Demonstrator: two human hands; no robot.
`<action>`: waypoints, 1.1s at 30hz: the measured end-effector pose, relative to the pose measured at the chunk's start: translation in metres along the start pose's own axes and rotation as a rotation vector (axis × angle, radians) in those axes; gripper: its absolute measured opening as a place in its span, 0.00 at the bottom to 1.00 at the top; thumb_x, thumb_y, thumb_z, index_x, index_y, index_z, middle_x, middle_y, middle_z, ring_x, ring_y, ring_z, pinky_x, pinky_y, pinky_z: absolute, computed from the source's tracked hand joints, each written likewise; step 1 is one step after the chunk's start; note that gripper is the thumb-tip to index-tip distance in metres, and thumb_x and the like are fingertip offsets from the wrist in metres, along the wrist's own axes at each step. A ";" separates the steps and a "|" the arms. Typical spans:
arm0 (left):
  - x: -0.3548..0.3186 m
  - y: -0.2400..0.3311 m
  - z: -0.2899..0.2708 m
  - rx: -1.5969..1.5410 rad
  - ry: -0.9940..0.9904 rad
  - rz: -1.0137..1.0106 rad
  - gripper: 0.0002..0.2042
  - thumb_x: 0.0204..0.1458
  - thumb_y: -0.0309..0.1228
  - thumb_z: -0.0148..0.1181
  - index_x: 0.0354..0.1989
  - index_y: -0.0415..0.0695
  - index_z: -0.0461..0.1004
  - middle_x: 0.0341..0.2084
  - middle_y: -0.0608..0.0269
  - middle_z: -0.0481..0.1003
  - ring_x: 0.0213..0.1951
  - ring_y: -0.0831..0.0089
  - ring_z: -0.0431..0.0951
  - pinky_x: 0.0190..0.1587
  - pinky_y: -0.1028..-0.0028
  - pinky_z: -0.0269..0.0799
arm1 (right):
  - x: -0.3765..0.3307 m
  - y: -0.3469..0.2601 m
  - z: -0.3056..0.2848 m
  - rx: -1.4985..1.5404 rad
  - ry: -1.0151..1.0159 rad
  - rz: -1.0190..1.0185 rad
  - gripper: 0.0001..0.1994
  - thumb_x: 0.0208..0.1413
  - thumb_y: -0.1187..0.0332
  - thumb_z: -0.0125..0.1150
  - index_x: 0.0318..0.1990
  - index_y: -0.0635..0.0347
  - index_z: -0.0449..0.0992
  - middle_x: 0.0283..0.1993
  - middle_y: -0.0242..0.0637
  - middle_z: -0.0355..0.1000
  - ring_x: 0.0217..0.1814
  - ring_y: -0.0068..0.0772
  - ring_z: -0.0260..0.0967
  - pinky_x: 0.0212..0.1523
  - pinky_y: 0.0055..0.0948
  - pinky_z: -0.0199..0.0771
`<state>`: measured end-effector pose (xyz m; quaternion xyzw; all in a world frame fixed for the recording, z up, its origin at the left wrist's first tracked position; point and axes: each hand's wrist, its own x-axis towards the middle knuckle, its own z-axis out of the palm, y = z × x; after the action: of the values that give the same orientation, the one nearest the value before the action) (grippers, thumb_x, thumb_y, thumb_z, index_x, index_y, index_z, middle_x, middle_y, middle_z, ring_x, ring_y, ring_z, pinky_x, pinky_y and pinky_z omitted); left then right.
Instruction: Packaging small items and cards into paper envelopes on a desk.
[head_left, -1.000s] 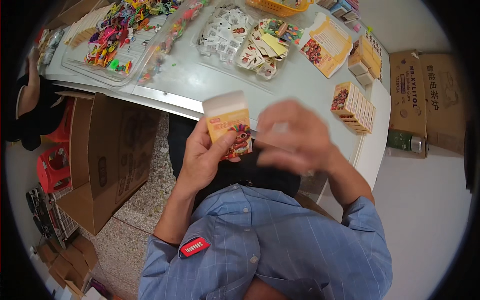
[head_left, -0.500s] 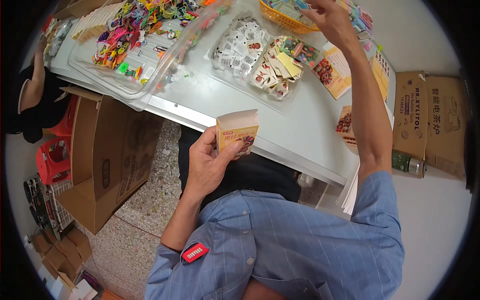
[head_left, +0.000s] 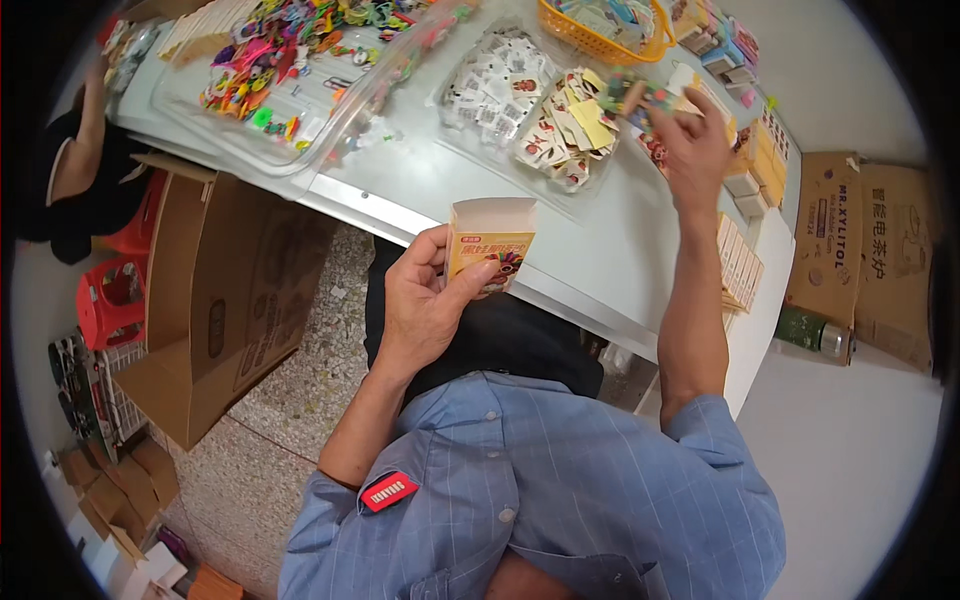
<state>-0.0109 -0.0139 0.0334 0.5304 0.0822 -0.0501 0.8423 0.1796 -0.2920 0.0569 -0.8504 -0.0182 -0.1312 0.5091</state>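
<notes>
Left hand [head_left: 420, 300] is pinching a small box [head_left: 476, 252] low (likely leaving its flap [head_left: 495, 213] clear), right hand [head_left: 695, 150] is pinching a blurred, colourful card [head_left: 632, 97]!

The left forearm [head_left: 362, 418] is angled from the near side toward the far right; the left hand [head_left: 425, 300] is closed in a grip, the thumb laid across the front and the fingers curled behind; the right forearm [head_left: 696, 315] is stretched toward the far side; the right hand [head_left: 696, 150] is slightly blurred, its fingers bent leftward.
</notes>
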 end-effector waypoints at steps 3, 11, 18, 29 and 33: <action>-0.006 -0.003 0.000 -0.026 0.030 0.020 0.19 0.58 0.21 0.63 0.56 0.31 0.68 0.44 0.52 0.80 0.43 0.72 0.82 0.43 0.74 0.82 | -0.026 -0.023 -0.015 0.354 -0.024 -0.015 0.19 0.56 0.75 0.67 0.54 0.73 0.72 0.36 0.36 0.78 0.38 0.21 0.73 0.42 0.21 0.74; -0.030 -0.002 0.000 -0.025 -0.037 0.020 0.20 0.56 0.20 0.65 0.56 0.31 0.68 0.44 0.52 0.80 0.43 0.72 0.82 0.45 0.73 0.82 | -0.086 -0.078 -0.017 0.306 -0.584 -0.303 0.07 0.55 0.82 0.63 0.42 0.69 0.80 0.40 0.39 0.78 0.42 0.28 0.74 0.44 0.26 0.72; -0.044 -0.009 0.003 0.022 -0.108 -0.016 0.19 0.55 0.20 0.66 0.55 0.32 0.71 0.44 0.55 0.80 0.43 0.74 0.81 0.46 0.74 0.80 | -0.089 -0.098 -0.022 0.064 -0.772 -0.418 0.07 0.54 0.78 0.67 0.40 0.64 0.82 0.32 0.35 0.77 0.35 0.29 0.74 0.38 0.26 0.72; -0.052 -0.025 0.011 0.092 -0.080 0.068 0.18 0.56 0.20 0.65 0.55 0.32 0.71 0.45 0.56 0.80 0.46 0.74 0.80 0.48 0.75 0.78 | -0.085 -0.068 -0.017 0.211 -0.648 -0.100 0.18 0.57 0.67 0.68 0.54 0.63 0.77 0.34 0.31 0.75 0.35 0.23 0.68 0.40 0.24 0.70; -0.058 -0.027 0.006 0.065 -0.022 0.024 0.17 0.58 0.21 0.64 0.54 0.33 0.69 0.44 0.53 0.80 0.43 0.73 0.82 0.43 0.75 0.81 | -0.031 -0.043 -0.004 -0.206 -0.341 -0.363 0.18 0.58 0.62 0.66 0.53 0.62 0.78 0.46 0.38 0.77 0.50 0.30 0.71 0.50 0.31 0.72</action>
<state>-0.0717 -0.0313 0.0228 0.5577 0.0651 -0.0484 0.8261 0.1417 -0.2719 0.0886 -0.8905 -0.2426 -0.0762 0.3774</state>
